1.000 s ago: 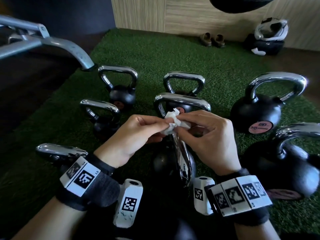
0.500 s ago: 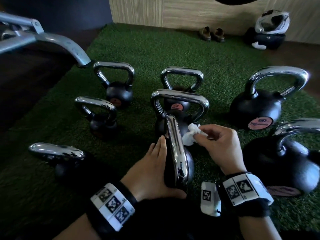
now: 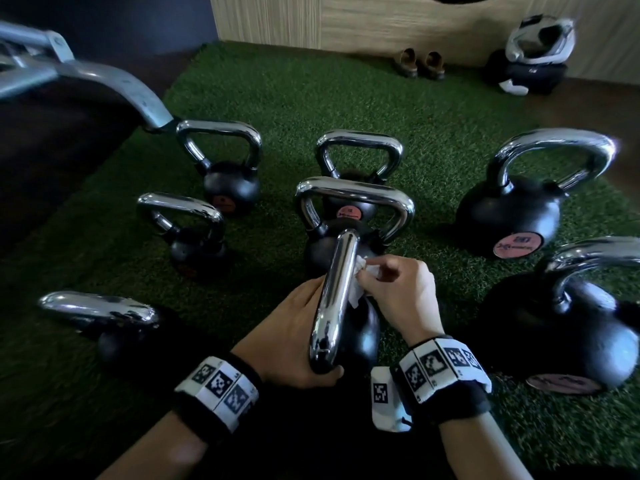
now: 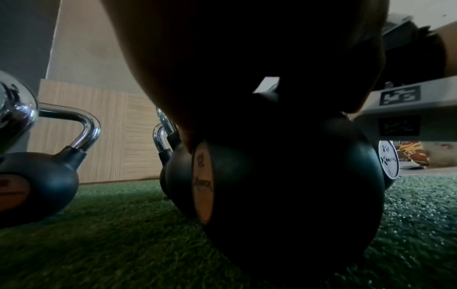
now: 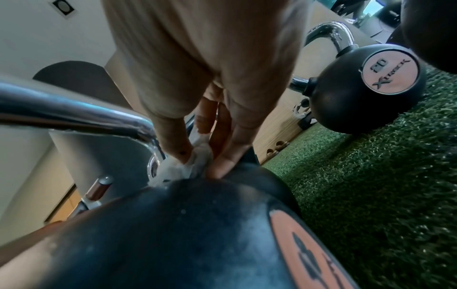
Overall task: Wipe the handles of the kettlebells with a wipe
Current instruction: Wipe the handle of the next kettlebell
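Here eight kettlebells stand on the green turf [image 3: 433,109], and the nearest kettlebell [image 3: 360,337], with its chrome handle [image 3: 334,299] end-on in the head view, is the landmark: seven ring it, three to its left, two beyond, two to its right. The left hand [image 3: 294,341] lies against the handle's left side, thumb hooked under its near end, though whether the fingers wrap it is hard to tell. The right hand [image 3: 398,289] pinches a crumpled white wipe [image 3: 356,289] between thumb and fingers [image 5: 227,160], pressed to the handle's right side just above the black ball.
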`<state>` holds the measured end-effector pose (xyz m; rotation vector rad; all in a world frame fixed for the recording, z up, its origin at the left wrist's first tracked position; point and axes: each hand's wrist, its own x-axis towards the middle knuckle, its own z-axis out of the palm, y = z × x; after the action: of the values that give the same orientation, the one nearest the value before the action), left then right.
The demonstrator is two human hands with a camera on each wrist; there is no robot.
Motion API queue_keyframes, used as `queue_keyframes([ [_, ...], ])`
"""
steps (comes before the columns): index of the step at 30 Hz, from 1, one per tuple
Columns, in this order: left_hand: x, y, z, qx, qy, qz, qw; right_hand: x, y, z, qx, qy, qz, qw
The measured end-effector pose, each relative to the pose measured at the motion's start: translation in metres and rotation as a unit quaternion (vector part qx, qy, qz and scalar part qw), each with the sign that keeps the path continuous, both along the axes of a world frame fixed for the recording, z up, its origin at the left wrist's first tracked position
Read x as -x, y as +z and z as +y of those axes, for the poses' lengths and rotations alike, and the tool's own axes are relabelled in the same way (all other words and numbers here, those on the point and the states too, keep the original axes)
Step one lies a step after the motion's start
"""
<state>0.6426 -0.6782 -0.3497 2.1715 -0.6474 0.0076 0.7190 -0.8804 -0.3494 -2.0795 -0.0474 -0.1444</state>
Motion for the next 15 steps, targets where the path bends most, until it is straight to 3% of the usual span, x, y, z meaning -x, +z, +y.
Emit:
queue_keyframes([
  [3, -0.002, -0.004, 0.001, -0.03, -0.007, -0.045, 0.999, 0.002, -0.002, -0.001, -0.007, 0.011, 0.005, 1.0],
  [7, -0.004, -0.008, 0.001, -0.027, -0.022, -0.039, 0.999, 0.005, -0.002, 0.002, -0.023, -0.002, -0.007, 1.0],
  [11, -0.003, -0.011, -0.001, 0.016, 0.008, -0.062, 0.998, -0.003, 0.004, 0.011, -0.085, -0.035, -0.053, 0.994],
  [15, -0.002, -0.013, -0.003, 0.017, 0.038, -0.069, 0.997, -0.005, 0.001, 0.01, -0.097, -0.009, -0.05, 0.994],
])
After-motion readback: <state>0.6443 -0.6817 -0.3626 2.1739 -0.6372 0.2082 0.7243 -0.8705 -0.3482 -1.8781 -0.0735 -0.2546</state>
